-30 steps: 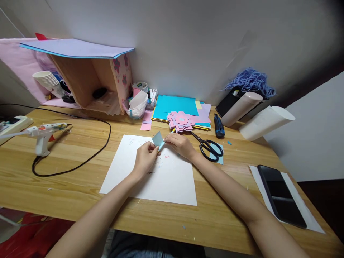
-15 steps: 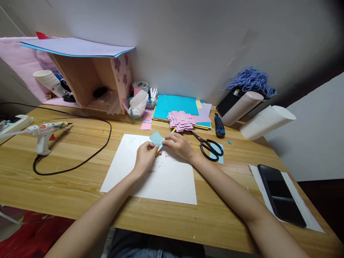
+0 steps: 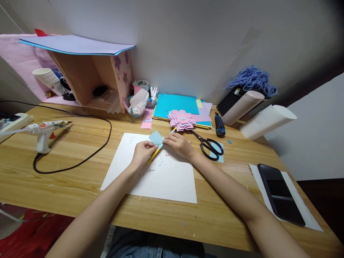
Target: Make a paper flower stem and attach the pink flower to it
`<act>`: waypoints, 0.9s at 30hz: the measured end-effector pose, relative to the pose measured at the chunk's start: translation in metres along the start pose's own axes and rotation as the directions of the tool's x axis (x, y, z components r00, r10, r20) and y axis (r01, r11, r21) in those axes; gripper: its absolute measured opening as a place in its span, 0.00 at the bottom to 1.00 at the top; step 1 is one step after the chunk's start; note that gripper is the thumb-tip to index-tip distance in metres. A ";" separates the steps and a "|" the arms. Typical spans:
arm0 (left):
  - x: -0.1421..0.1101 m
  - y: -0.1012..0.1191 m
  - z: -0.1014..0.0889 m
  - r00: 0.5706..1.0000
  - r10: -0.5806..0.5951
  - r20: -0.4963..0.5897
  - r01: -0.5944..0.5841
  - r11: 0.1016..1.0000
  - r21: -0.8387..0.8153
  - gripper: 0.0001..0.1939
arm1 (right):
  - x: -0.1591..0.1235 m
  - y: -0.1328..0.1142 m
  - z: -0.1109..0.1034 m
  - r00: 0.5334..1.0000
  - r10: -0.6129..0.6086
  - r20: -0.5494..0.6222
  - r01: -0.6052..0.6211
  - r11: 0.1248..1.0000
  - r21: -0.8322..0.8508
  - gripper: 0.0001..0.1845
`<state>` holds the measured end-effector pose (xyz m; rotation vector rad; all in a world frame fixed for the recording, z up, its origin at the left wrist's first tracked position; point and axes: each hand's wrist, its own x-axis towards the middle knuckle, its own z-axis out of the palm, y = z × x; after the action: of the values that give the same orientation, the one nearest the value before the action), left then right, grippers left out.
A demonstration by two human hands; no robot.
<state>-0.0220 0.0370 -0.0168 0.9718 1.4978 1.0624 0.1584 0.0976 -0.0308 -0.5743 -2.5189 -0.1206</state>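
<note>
A light blue paper square [image 3: 156,137] is held over the white sheet, its right edge curled around a thin yellow stick [image 3: 153,157]. My left hand [image 3: 142,153] is closed, thumb and fingers pinching the paper's lower corner beside the stick. My right hand [image 3: 178,144] has its fingertips closed on the paper-wrapped part of the stick, higher up. The stick lies slanted, its lower end showing below my left fingers and its upper end close to a layered pink paper flower [image 3: 182,120]. Beneath both hands is the white sheet [image 3: 166,184], with small scribbles.
Black-handled scissors [image 3: 206,145] lie partly on another light blue paper [image 3: 220,157], with a blue cutter [image 3: 219,125] behind. A glue gun [image 3: 44,134] and its looping cable are at left, a phone [image 3: 281,193] at right. An open box [image 3: 125,82] stands behind.
My left hand has shifted slightly left, off the stick, and more of the stick's yellow lower end shows. My right hand stays nearly in place.
</note>
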 end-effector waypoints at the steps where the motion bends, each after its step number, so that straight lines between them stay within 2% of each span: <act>1: 0.000 0.001 0.000 1.000 -0.009 0.002 0.009 1.000 -0.018 0.12 | 0.000 0.000 0.000 1.000 0.001 -0.010 -0.001 1.000 0.005 0.12; 4: -0.002 0.002 0.001 1.000 -0.003 0.015 0.004 0.999 -0.037 0.12 | 0.000 0.000 -0.001 0.999 0.003 -0.034 -0.002 1.000 0.019 0.11; 10: 0.000 -0.003 0.003 0.995 0.095 0.021 -0.095 0.995 -0.009 0.10 | 0.001 -0.001 0.001 0.999 0.034 -0.038 -0.033 0.999 0.037 0.10; 16: 0.000 -0.008 0.007 0.998 0.047 0.040 -0.043 0.996 -0.081 0.08 | 0.001 -0.001 0.003 0.997 0.068 -0.041 -0.064 0.995 0.075 0.08; 19: -0.002 -0.006 0.010 0.998 0.006 0.060 0.001 0.992 -0.129 0.12 | -0.001 0.001 0.004 0.998 0.059 -0.038 -0.056 0.995 0.081 0.08; 23: -0.003 -0.003 0.013 0.998 0.003 0.055 0.006 0.986 -0.165 0.15 | -0.001 0.002 0.004 0.997 0.063 -0.039 -0.059 0.994 0.091 0.09; 25: -0.004 0.000 0.012 0.999 -0.005 0.047 0.013 0.985 -0.171 0.14 | 0.000 0.001 0.002 0.994 0.095 -0.048 -0.089 0.989 0.120 0.09; 27: -0.006 0.004 0.010 0.999 -0.030 0.045 0.037 0.987 -0.159 0.13 | 0.000 -0.004 -0.002 0.973 0.216 -0.086 -0.198 0.964 0.175 0.11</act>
<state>-0.0108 0.0339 -0.0121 0.8489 1.3674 1.1123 0.1577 0.0931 -0.0291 -0.7390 -2.3243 0.1326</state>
